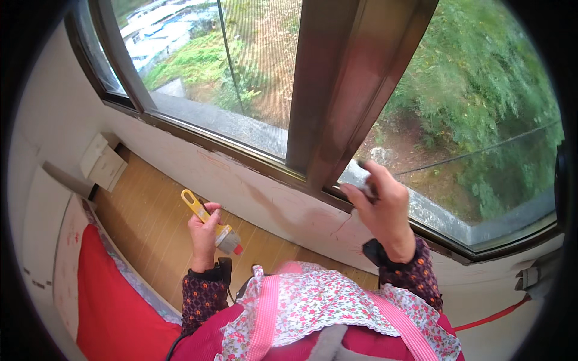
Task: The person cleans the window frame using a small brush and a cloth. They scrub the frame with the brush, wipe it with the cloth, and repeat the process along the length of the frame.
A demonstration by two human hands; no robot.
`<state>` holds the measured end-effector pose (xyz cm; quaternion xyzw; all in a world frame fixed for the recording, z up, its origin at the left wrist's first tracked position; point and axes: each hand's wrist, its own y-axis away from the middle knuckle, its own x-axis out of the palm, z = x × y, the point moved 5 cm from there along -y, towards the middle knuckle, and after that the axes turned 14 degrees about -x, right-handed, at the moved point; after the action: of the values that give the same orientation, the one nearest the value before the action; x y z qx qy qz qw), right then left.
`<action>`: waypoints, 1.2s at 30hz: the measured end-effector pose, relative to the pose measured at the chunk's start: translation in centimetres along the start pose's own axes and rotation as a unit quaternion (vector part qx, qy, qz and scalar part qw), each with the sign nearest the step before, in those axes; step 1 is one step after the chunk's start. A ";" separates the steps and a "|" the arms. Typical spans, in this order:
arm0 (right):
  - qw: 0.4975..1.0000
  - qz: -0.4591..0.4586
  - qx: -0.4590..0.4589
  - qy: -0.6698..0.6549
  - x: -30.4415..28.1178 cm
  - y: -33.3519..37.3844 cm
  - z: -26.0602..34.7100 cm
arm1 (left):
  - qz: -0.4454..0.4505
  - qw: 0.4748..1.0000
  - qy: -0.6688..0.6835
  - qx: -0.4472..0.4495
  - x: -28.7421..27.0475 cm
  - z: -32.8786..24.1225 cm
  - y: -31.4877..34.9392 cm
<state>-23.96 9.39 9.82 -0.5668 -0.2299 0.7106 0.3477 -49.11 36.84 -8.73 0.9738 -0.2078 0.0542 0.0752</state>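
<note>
My left hand [203,233] is closed round a flat paintbrush [195,206] with a yellow, looped handle. Its pale bristles [228,240] point down to the right, with a pinkish-red patch at their tip. Out by the lower corner of the window frame [328,180], my right hand [385,204] is raised, thumb and forefinger apart and the other fingers curled. I make out nothing held in it, though the curled fingers are partly hidden. Whether its fingertips touch the frame I cannot tell. The glass and the greenery outside lie behind this hand.
A pale wall [265,195] with reddish marks runs below the window, above a wood-plank floor [153,207]. A white box-like piece [103,163] stands at the left. Red fabric [111,295] lies lower left; a red strap [494,316] stretches at the right.
</note>
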 end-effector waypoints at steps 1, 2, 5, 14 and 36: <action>0.999 -0.038 -0.007 0.018 0.5 -1.3 0.4 | -0.001 1.000 0.000 0.001 -0.1 0.2 0.1; 0.998 -0.060 -0.008 0.025 1.2 -2.2 0.5 | 0.004 1.000 -0.002 -0.001 -0.1 0.3 0.2; 0.998 -0.044 0.000 0.048 2.0 -3.1 -0.1 | -0.014 1.000 0.012 -0.022 -0.9 1.0 0.6; 0.889 0.166 -0.325 0.276 6.0 -7.1 2.3 | -0.017 0.999 -0.051 -0.004 0.0 -1.1 1.1; 0.854 0.214 0.135 0.455 -16.4 15.0 -22.7 | -0.062 0.998 -0.006 0.000 -1.2 0.2 0.2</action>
<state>-3.62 -14.37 3.87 -0.8095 0.1797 0.4541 0.3259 -50.24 37.05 -9.07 0.9851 -0.1478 0.0433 0.0772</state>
